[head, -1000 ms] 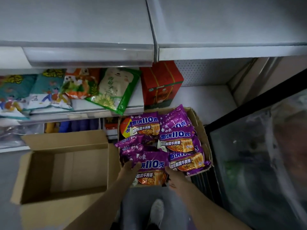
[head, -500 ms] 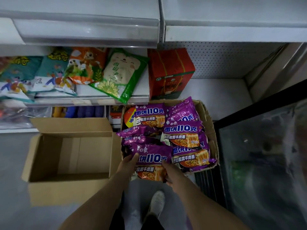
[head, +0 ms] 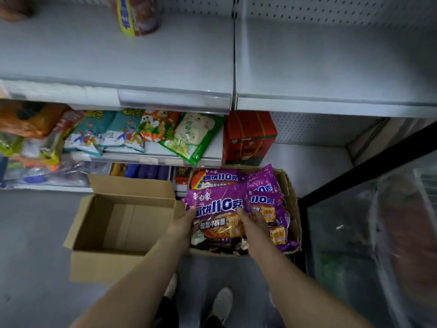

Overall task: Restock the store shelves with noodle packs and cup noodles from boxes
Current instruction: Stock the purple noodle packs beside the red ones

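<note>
Grey shelf (head: 142, 58) spreads bare, far and above; both hands, left hand (head: 183, 224) and right hand (head: 253, 221), grip the purple noodle pack (head: 216, 207) by its side edges, long axis left-right, above the box (head: 294, 209).

A shop: pegboard-backed shelves (head: 142, 67) with price strips, stocked with snack bags (head: 189, 136).

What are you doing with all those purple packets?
A person is restocking a shop. Both hands, left hand and right hand, hold a purple noodle pack above the cardboard box full of the same packs. An empty box sits open on the floor beside it. The grey shelf above has lots of free space.
</note>
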`<state>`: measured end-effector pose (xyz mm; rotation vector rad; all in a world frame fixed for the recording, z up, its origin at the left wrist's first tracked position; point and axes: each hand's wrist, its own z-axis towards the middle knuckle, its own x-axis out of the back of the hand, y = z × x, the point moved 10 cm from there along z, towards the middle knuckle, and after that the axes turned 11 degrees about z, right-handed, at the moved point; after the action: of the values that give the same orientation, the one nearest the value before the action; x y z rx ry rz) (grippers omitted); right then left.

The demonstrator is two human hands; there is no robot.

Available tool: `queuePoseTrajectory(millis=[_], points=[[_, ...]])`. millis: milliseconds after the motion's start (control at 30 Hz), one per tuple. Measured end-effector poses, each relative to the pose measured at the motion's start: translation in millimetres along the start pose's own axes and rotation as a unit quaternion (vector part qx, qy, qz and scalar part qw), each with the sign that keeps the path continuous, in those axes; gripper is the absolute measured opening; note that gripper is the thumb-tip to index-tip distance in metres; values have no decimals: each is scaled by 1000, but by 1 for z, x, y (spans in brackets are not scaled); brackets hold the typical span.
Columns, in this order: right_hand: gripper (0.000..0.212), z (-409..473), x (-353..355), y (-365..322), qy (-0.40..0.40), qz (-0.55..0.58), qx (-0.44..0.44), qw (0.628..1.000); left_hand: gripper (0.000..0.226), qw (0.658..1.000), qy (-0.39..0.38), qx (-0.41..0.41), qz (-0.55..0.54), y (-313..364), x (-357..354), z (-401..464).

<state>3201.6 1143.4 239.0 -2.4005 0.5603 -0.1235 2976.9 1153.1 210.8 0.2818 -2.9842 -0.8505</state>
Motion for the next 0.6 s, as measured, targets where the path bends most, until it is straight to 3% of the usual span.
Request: queuePoseTrajectory(millis=[67, 200, 367, 600], points=[[36, -18, -7, -34, -7, 21, 40, 999, 19, 999, 5, -20, -29, 29, -5, -26], [23, -48, -19, -92, -13, 61, 107, 992, 19, 994, 22, -89, -51, 94, -8, -64], [23, -75, -32, -155, -41, 71, 175, 981, 11, 983, 33, -166, -78, 160, -7, -122], [17, -155, -32, -250, -38, 81, 314, 945, 4, 958, 9, -275, -77, 232, -15, -202]])
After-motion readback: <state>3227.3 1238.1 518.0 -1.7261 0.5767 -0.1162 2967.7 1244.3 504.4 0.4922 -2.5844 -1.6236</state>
